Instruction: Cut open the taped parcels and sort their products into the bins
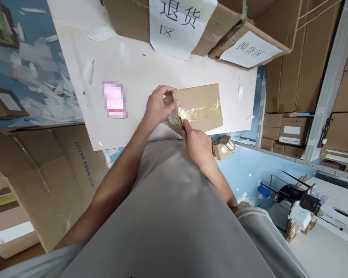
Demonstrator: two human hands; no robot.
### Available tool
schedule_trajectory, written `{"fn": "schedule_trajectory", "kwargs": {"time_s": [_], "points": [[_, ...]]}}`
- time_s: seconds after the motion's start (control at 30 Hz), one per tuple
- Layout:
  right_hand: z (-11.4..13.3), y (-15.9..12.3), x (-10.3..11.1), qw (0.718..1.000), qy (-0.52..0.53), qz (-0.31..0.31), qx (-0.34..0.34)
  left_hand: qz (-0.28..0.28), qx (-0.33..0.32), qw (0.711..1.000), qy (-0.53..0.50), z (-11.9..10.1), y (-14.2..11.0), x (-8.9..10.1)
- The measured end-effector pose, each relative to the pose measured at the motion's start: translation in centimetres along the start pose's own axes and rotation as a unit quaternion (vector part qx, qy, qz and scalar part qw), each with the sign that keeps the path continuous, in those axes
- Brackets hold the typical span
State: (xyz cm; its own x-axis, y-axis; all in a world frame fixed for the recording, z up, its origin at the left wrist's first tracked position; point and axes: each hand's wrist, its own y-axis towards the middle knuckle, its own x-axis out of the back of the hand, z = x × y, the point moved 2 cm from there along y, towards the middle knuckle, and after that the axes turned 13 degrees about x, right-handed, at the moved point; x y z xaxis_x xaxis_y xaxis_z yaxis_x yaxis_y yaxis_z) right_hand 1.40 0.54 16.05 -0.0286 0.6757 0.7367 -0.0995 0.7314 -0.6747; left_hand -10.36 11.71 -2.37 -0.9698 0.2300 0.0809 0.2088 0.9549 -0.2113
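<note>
A small brown cardboard box (201, 101) sealed with clear tape lies on the white table (150, 73) near its front edge. My left hand (158, 106) grips the box's left end, fingers curled over its top corner. My right hand (197, 146) is closed round a small cutter with a red handle (182, 122), whose tip touches the taped seam at the box's near left corner.
A pink blurred card (114, 99) lies on the table to the left. Large cardboard boxes with paper signs (179, 23) stand at the table's back. A big flattened carton (55, 181) leans at the left. Shelves with small boxes (290, 131) stand at the right.
</note>
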Motion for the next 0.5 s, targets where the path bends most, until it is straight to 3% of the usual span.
{"fn": "schedule_trajectory", "kwargs": {"time_s": [0.3, 0.5], "points": [[-1.0, -2.4, -2.5, 0.998, -0.009, 0.05, 0.021, -0.016, 0.01, 1.0, 0.009, 0.0, -0.7, -0.6], [-2.4, -2.5, -1.2, 0.999, 0.026, -0.014, 0.039, -0.01, 0.015, 1.0, 0.015, -0.1, -1.1, -0.6]]}}
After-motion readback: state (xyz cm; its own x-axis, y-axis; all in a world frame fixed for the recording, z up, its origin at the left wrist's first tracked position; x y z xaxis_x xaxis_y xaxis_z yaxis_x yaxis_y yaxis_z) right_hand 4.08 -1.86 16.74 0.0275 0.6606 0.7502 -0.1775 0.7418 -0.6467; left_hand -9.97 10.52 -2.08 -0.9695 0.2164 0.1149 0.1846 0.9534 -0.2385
